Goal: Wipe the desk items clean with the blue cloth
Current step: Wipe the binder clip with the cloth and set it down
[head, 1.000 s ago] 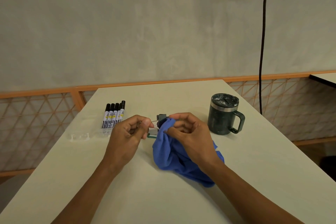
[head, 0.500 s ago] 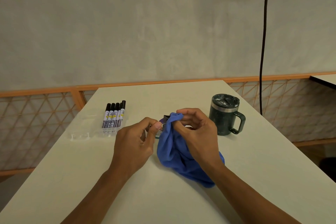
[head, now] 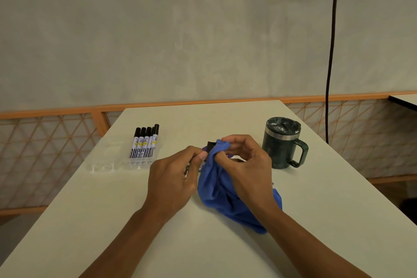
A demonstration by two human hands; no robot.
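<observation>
Blue cloth [head: 216, 183] beside the mug [head: 282, 142]: right hand [head: 246, 165] fingers pinch it over a small black item [head: 211, 144] pinched by the left hand [head: 173, 176]; rubbing could flick it loose.

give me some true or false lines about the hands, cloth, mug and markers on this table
1. The right hand pinches the blue cloth. True.
2. The mug lies tipped on its side. False: it stands upright with its lid on.
3. The markers lie on the left hand's side of the table. True.
4. The left hand rests flat and empty on the table. False: its fingers are curled and pinch a small dark item against the cloth.
5. The mug's handle points toward the markers. False: it points away from them, to the right.
</observation>
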